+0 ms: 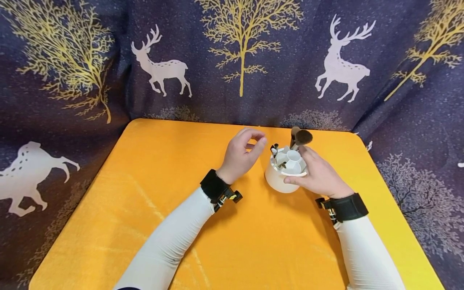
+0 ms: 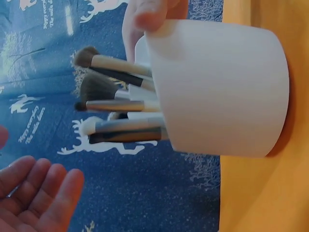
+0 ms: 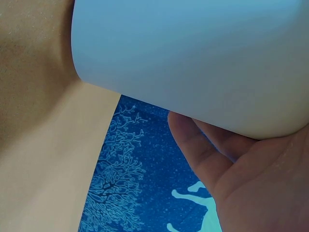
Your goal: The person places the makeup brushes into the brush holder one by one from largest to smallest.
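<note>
A white round brush holder with inner compartments is in the right half of the head view. Two large dark makeup brushes stick up at its back, and smaller makeup brushes stand on its left side. My right hand grips the holder from the right, thumb on the near wall. The left wrist view shows several makeup brushes reaching out past the rim. My left hand, fingers loosely bent, hovers left of the holder and holds nothing. Whether the holder's base fully touches the table cannot be told.
An orange-yellow cloth covers the table. Behind it hangs a dark blue curtain with white deer and golden trees. Black straps with small cameras sit on both wrists.
</note>
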{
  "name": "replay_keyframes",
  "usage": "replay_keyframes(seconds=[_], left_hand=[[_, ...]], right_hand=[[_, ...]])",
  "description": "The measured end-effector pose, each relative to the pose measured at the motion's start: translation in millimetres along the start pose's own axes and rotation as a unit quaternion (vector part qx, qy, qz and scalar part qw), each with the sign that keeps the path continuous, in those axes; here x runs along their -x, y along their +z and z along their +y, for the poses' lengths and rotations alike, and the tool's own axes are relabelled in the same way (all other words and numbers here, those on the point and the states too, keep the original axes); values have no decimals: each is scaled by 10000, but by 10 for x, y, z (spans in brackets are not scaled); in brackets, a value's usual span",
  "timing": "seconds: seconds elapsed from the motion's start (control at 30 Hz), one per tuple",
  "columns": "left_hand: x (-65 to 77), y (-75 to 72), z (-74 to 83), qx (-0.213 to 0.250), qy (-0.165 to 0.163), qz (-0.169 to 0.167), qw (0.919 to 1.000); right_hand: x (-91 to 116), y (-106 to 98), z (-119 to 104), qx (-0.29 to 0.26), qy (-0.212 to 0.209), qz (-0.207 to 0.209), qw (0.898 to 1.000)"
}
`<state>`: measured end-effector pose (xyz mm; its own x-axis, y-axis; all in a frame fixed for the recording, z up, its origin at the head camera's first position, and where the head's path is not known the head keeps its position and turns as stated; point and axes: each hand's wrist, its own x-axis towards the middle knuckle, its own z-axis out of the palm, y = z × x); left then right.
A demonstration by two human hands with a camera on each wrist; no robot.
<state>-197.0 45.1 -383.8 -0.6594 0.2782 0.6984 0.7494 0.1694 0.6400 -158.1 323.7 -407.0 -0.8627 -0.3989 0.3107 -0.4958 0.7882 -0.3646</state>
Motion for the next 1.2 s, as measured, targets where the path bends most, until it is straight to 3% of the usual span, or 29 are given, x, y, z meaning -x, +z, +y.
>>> replay_keyframes(seconds=[0.27, 0.7, 0.93, 1.2], left_hand=[[-16, -72, -102, -418, -373, 247, 9981], [-37, -182, -210, -849, -831, 385, 9922], [-31, -226, -300, -1173, -1175, 425, 9852], [-26, -252, -394, -1244, -1419, 438, 9811]], right_hand=[[5, -5, -18, 7, -11, 7, 10000], [11, -4, -17, 69, 6, -41, 10000], [20, 6, -2, 90, 14, -49, 9999], [21, 4, 1, 119, 13, -78, 9999]])
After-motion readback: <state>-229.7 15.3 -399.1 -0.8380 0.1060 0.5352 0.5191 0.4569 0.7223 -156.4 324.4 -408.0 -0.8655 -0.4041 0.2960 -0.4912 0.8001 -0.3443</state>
